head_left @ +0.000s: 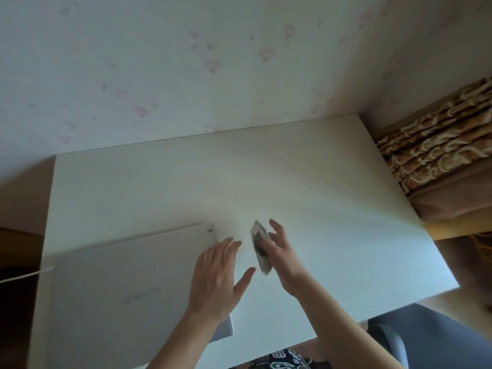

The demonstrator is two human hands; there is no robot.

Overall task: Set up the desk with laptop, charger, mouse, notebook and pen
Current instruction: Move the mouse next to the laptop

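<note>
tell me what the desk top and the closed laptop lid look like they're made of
Desk top: probably laminated board, a matte off-white sheet with faint streaks like printed grain and a thin square edge. Laptop lid: pale silver with a satin sheen and a faint logo; metal or painted plastic, the look leaves that open.

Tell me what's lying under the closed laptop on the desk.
The closed laptop lies flat on the white desk, and only desktop shows around its edges. Anything directly beneath it is covered. A white cable reaches its left side.
</note>
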